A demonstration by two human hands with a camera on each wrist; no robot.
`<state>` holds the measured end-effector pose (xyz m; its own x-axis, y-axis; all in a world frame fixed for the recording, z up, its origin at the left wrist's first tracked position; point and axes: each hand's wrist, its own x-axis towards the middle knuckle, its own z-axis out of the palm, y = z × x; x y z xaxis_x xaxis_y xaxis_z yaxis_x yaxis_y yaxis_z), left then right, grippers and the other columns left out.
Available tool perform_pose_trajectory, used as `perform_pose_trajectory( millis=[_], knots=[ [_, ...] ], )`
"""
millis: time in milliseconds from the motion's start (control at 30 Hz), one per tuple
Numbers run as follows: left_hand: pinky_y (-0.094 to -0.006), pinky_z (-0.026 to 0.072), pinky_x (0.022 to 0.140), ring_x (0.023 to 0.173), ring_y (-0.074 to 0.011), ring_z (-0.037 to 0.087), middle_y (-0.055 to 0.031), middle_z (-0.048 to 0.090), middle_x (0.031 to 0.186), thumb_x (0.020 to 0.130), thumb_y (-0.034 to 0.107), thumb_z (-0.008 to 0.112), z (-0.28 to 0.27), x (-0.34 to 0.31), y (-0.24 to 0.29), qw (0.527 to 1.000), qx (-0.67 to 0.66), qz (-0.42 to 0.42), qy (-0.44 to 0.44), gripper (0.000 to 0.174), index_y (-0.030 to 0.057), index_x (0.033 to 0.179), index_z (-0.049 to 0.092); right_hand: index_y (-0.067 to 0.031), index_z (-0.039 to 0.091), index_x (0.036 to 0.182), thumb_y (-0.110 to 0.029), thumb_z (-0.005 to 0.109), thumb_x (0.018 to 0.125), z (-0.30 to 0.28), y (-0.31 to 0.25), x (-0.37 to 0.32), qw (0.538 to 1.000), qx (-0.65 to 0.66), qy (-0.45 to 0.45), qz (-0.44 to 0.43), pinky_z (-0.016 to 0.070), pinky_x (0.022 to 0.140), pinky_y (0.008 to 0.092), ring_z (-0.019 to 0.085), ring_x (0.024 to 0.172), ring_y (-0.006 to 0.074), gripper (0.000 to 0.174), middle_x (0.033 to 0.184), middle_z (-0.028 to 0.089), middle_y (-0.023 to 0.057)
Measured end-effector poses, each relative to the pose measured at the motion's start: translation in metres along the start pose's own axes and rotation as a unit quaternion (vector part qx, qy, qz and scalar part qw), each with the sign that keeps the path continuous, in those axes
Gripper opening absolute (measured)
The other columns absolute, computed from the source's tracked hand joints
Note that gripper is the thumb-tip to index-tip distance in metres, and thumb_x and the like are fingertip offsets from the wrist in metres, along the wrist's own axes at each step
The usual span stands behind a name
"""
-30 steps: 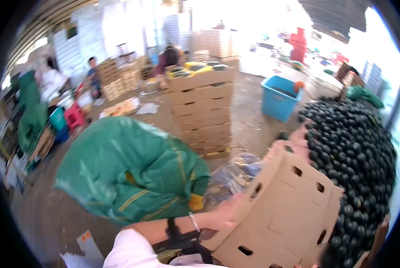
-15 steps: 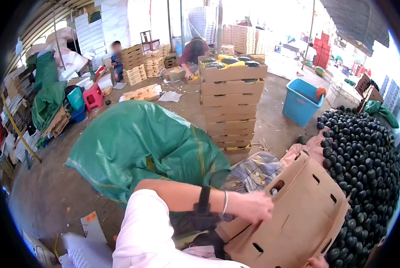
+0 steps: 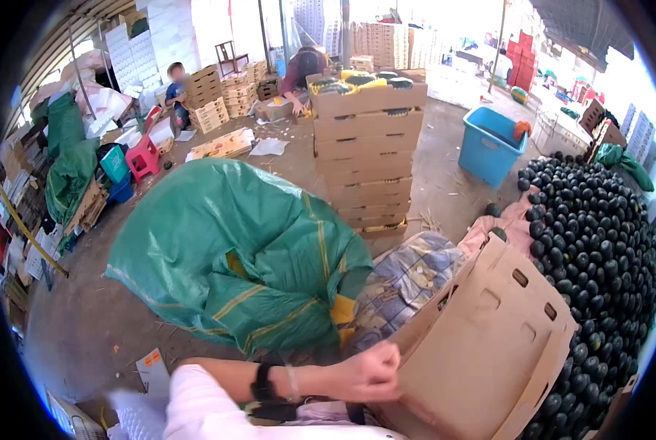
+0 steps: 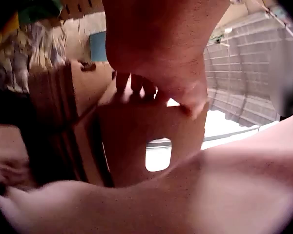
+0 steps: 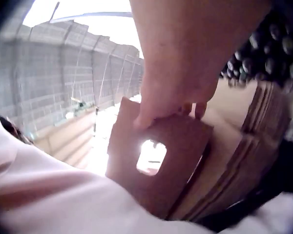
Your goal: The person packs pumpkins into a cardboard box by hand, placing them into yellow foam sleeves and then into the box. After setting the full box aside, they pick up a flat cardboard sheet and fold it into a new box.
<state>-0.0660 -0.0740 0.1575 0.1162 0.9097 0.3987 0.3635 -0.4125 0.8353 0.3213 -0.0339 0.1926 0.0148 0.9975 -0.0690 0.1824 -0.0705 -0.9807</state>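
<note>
An open cardboard box [image 3: 482, 330] lies tilted at the lower right of the head view, beside the watermelon pile. My left hand [image 3: 368, 375] is curled at its near left side. In the left wrist view, the left hand [image 4: 161, 53] grips the top edge of a cardboard end panel [image 4: 127, 141] with a hand hole, fingers bent over it. The right hand [image 5: 178, 83] pinches the edge of a similar panel [image 5: 180, 151] in the right wrist view, thumb on the near face. The head view does not show the right hand.
A large green sack [image 3: 218, 257] bulges at centre left. Behind it stands a tall stack of cartons [image 3: 368, 147] with produce on top. A blue tub [image 3: 489, 150], dark round watermelons [image 3: 599, 271] and a checked cloth [image 3: 405, 282] lie around. Two people are farther back.
My left hand has moved down and left from the box's upper left side to its near side. The right hand has dropped out of the head view. The box has tilted slightly.
</note>
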Motion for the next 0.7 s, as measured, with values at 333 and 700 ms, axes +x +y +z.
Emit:
perform_pose_trajectory(
  millis=[333,700],
  knots=[
    [-0.0422,0.0498,0.082,0.095,-0.0307,0.058,-0.0152,0.06,0.096,0.074,0.022,0.069,0.049,0.063,0.008,0.905,0.32,0.05,-0.276,0.031,0.0001,0.095,0.063,-0.001,0.057,0.108,-0.001,0.063,0.074,0.06,-0.045,0.037,0.764,-0.47,-0.312,-0.314,0.0477,0.083,0.0424,0.054,0.102,0.0408,0.035,0.103,0.057,0.0205],
    [-0.0365,0.0396,0.103,0.124,-0.0263,0.048,-0.0153,0.049,0.134,0.087,0.024,0.062,-0.017,0.136,0.015,0.976,-0.164,0.037,0.138,0.06,0.0031,0.139,0.041,0.0031,0.066,0.095,-0.011,0.057,0.09,0.0,-0.019,0.112,0.905,-0.399,-0.137,-0.049,0.047,0.057,0.0351,0.061,0.069,0.0276,0.017,0.086,0.064,0.0209]
  ],
)
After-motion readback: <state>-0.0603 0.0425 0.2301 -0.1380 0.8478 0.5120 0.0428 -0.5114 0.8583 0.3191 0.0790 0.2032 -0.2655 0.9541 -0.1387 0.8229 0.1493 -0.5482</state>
